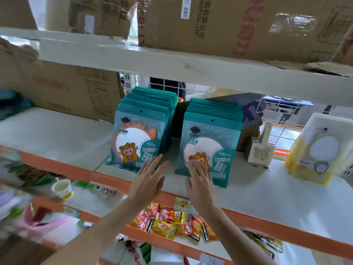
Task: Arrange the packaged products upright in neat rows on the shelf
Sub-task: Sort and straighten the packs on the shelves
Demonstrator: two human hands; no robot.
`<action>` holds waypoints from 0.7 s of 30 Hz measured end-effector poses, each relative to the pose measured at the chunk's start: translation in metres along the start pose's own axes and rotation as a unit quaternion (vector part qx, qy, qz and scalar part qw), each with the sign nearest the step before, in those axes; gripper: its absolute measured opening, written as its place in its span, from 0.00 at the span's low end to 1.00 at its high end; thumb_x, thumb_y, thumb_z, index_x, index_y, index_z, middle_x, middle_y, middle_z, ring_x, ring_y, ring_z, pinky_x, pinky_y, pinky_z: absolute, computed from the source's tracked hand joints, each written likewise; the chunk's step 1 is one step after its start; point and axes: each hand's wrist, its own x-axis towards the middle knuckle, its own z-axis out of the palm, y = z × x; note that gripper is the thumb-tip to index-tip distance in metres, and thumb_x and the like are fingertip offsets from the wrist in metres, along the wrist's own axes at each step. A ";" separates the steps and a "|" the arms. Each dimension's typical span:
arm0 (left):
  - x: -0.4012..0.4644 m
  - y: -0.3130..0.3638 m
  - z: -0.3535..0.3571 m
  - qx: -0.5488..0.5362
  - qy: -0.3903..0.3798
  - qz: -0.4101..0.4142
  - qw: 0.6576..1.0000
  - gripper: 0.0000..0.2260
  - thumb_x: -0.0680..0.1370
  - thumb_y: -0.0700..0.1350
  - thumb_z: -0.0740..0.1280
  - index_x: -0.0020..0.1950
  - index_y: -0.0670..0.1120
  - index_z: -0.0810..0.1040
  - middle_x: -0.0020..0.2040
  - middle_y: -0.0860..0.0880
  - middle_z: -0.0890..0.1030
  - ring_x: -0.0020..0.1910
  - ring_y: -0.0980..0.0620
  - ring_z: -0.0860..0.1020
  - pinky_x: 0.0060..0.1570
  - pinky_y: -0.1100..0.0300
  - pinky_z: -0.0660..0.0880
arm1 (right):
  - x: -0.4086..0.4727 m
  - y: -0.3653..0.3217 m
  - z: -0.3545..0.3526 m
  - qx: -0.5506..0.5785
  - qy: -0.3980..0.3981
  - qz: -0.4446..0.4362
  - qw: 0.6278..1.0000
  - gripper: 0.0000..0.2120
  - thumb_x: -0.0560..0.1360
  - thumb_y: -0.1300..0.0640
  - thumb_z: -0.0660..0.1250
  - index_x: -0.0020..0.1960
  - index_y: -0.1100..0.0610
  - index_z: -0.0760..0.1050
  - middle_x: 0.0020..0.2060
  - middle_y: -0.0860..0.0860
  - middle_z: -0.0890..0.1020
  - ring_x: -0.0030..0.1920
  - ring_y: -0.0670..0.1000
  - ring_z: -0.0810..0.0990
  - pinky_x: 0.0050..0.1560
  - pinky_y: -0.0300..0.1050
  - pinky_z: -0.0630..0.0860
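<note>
Two rows of teal packets with a cartoon figure stand upright on the white shelf. The left row and the right row each hold several packets, one behind another. My left hand is flat with straight fingers, its fingertips at the lower right corner of the left row's front packet. My right hand is also flat, its fingertips touching the lower front of the right row's front packet. Neither hand grips anything.
A yellow packet stack stands at the right, a small cream item beside the teal rows. Cardboard boxes sit left and above. Snack sachets and a paper cup lie on the lower shelf.
</note>
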 end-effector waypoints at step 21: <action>-0.112 -0.230 -0.161 0.223 0.056 -0.154 0.961 0.15 0.75 0.46 0.64 0.61 0.46 0.76 0.61 0.46 0.78 0.61 0.44 0.76 0.59 0.42 0.71 | 0.064 -0.253 0.132 0.165 -0.182 -0.154 0.957 0.22 0.78 0.57 0.62 0.71 0.52 0.65 0.69 0.50 0.69 0.70 0.51 0.64 0.71 0.45 0.59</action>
